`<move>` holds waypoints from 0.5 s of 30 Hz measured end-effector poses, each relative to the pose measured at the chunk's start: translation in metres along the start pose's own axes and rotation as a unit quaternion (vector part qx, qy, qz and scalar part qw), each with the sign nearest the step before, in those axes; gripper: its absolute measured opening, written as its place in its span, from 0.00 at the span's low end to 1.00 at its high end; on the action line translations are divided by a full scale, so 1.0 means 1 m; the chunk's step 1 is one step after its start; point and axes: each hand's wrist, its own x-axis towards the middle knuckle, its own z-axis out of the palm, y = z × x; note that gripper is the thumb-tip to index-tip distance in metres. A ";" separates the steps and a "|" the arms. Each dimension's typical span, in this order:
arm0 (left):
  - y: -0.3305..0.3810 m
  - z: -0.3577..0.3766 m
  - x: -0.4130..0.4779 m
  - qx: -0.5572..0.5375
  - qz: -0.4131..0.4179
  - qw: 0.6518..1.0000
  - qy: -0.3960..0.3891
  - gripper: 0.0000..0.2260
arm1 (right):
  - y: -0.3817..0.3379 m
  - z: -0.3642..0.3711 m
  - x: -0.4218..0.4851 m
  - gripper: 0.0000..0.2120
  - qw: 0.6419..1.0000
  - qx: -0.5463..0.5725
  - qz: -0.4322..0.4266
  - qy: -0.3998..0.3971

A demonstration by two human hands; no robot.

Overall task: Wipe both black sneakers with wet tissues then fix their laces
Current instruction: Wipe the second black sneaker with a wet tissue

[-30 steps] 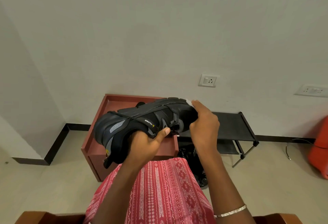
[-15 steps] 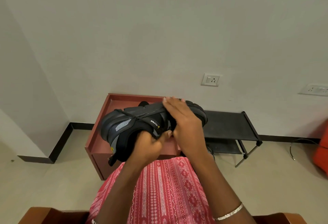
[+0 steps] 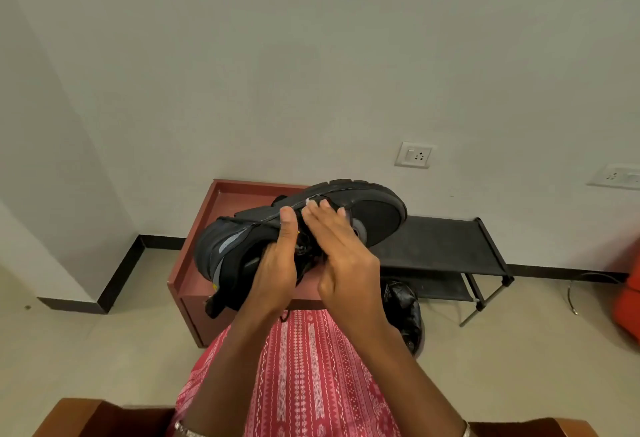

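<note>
A black sneaker with grey side panels is held up over my lap, lying on its side with the sole edge up and the toe to the right. My left hand grips it from below near the opening, thumb up on its side. My right hand lies flat across the middle of the sneaker, pressing a white wet tissue under the fingertips; only a sliver of it shows. A second black shoe sits on the floor by my right forearm, partly hidden.
A red-brown low table with a raised rim stands against the wall behind the sneaker. A black metal shoe rack is to its right. An orange object is at the far right edge. My lap is covered by red patterned cloth.
My right hand slid from the toe end leftward onto the middle of the sneaker. The sneaker has tipped, its toe rising to the right, and my left thumb has moved up its side.
</note>
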 end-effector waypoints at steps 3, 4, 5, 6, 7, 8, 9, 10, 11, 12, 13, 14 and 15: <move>-0.001 -0.001 0.001 0.042 0.017 0.998 0.040 0.14 | 0.010 0.002 -0.004 0.20 0.999 -0.025 -0.046 0.000; -0.004 -0.001 0.001 0.055 0.025 0.997 0.052 0.13 | 0.018 0.001 -0.003 0.20 0.998 -0.042 -0.050 0.003; -0.006 -0.001 0.001 0.061 0.030 0.996 0.062 0.13 | 0.025 0.000 -0.001 0.22 0.997 -0.064 -0.043 0.011; -0.006 -0.001 0.001 0.066 0.035 0.995 0.069 0.14 | 0.032 -0.002 0.003 0.25 0.996 -0.084 -0.026 0.025; -0.007 -0.001 0.001 0.070 0.037 0.994 0.078 0.13 | 0.037 -0.006 0.006 0.28 0.994 -0.103 -0.002 0.046; -0.008 -0.001 0.001 0.073 0.033 0.993 0.089 0.13 | 0.040 -0.009 0.010 0.27 0.990 -0.120 0.026 0.071; -0.008 -0.001 0.002 0.083 0.028 0.991 0.099 0.14 | 0.041 -0.012 0.014 0.25 0.985 -0.131 0.052 0.097; -0.009 -0.001 0.003 0.096 0.025 0.990 0.105 0.15 | 0.041 -0.015 0.017 0.23 0.982 -0.129 0.070 0.120; -0.008 -0.001 0.003 0.109 0.025 0.988 0.105 0.16 | 0.040 -0.017 0.019 0.23 0.981 -0.113 0.082 0.133; -0.009 -0.001 0.003 0.119 0.024 0.987 0.101 0.16 | 0.037 -0.017 0.020 0.23 0.983 -0.090 0.090 0.135; -0.008 -0.001 0.003 0.119 0.021 0.987 0.101 0.16 | 0.031 -0.016 0.018 0.24 0.986 -0.066 0.090 0.126; -0.007 -0.001 0.003 0.114 0.018 0.988 0.104 0.17 | 0.023 -0.015 0.014 0.22 0.989 -0.044 0.079 0.115; -0.008 -0.003 0.004 0.112 0.016 0.988 0.108 0.18 | 0.013 -0.013 0.010 0.20 0.993 -0.021 0.062 0.101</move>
